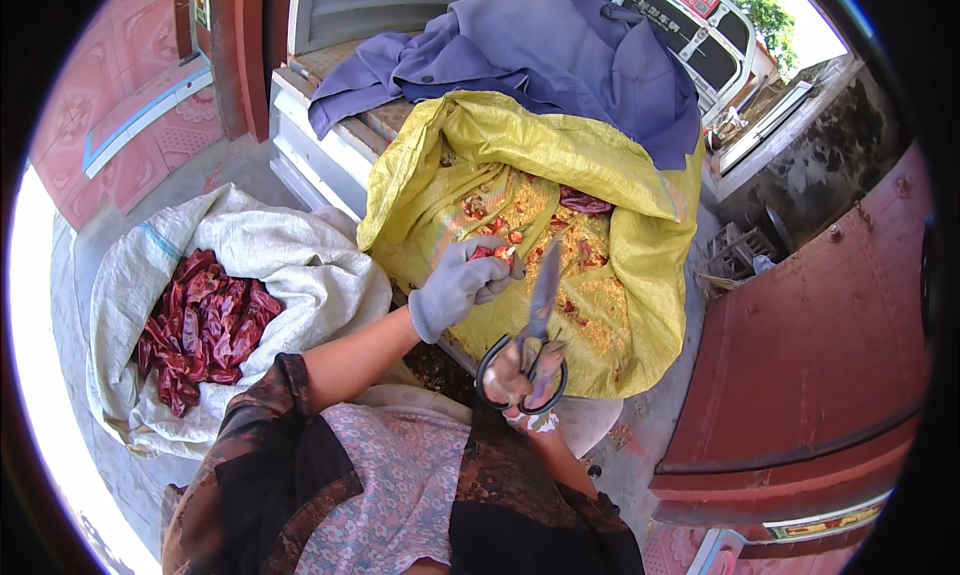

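My left hand (452, 287), in a grey glove, is closed around a piece of dried red chili pepper (492, 254) over the mouth of a yellow woven sack (648, 275). Pale seeds show at the chili's end. In my right hand (522, 373) is a pair of scissors (543, 293) with black handle loops, its blades pointing away from me, just right of the chili. Loose yellow chili seeds (605, 315) and red scraps lie in the sack, with a darker red chili (584, 202) at its far side.
At my left stands a white woven sack (310, 265) of whole dried red chilies (208, 325). A purple-blue jacket (560, 45) is draped over a vehicle's cargo bed (350, 15) behind the yellow sack. A red metal gate (800, 345) stands to the right.
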The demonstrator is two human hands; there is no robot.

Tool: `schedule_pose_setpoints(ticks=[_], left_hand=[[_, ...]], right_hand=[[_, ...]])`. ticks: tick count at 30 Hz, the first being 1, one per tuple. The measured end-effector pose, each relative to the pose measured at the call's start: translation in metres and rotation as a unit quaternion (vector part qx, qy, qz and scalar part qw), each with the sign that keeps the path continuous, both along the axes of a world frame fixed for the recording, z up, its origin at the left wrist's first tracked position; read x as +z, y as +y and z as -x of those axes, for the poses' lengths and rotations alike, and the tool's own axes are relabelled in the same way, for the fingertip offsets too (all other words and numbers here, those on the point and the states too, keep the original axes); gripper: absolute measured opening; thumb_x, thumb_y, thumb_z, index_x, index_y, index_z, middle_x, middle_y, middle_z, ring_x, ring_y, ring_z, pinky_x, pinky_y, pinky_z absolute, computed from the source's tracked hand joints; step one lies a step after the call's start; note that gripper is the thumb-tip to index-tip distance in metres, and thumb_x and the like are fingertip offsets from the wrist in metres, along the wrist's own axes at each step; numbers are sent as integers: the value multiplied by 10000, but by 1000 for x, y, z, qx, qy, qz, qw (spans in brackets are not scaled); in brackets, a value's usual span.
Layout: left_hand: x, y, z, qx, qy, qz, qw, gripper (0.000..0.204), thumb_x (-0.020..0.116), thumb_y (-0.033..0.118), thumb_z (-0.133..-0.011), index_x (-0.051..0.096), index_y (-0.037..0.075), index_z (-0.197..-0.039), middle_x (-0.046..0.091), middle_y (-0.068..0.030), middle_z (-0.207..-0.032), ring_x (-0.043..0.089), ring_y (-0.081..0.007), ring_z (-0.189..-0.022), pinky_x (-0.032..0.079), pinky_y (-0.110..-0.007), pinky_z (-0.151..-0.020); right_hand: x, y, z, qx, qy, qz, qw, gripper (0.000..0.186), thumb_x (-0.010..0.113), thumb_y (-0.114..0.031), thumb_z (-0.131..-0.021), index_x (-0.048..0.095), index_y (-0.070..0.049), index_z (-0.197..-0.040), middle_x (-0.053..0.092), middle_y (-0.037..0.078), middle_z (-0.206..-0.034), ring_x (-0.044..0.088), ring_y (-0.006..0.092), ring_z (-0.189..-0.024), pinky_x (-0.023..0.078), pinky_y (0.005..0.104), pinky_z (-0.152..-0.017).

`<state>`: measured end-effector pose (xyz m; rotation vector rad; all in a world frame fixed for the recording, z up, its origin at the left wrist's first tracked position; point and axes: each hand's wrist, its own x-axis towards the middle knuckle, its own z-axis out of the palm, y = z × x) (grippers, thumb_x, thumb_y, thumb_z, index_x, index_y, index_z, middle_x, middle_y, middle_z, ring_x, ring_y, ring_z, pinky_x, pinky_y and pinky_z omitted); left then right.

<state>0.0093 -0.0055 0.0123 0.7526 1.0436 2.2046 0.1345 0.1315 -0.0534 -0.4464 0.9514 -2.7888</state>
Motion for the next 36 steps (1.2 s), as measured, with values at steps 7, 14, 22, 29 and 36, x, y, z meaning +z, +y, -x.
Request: schedule_pose_setpoints(ticks=[7, 14, 22, 29, 36], left_hand=[[4, 0, 0, -37, -1, 7, 999, 171, 459, 108, -838, 492, 18, -980, 365, 30, -607, 287, -48, -487, 213, -206, -438], [-5, -6, 3, -66, -9, 3, 998, 323, 460, 126, -860, 393, 19, -1157, 401, 22, -640, 308, -37, -490, 229, -190, -434], [-1, -11, 7, -88, 2, 28, 996, 207, 477, 79, -829, 487, 35, -1031, 392, 29, -627, 298, -36, -484, 200, -187, -429], [-3, -11, 7, -50, 61, 85, 993, 159, 552, 75, -817, 515, 20, -961, 433, 28, -639, 333, -22, -504, 220, -179, -439], [-6, -8, 1, -8, 26, 67, 997, 147, 523, 24, -788, 512, 20, -935, 413, 28, -602, 331, -30, -494, 217, -189, -430]], right_hand=[[58, 34, 21, -244, 73, -527, 811, 542, 690, -452, -734, 558, 22, -962, 621, 115, -811, 569, 181, -631, 454, 302, -575], [114, 53, 4, -247, 155, -909, 297, 691, 716, -568, -591, 561, -19, -982, 598, 172, -788, 590, 331, -722, 469, 404, -649], [145, 41, 5, -216, 161, -934, 235, 733, 675, -693, -533, 586, -42, -858, 599, 131, -728, 600, 299, -671, 475, 386, -611], [149, 36, 1, -184, 120, -949, 228, 723, 688, -694, -495, 587, -59, -824, 602, 121, -688, 604, 284, -626, 478, 383, -577], [136, 38, 5, -191, 95, -956, 202, 717, 681, -696, -499, 591, -64, -824, 601, 130, -686, 607, 292, -630, 485, 377, -581]])
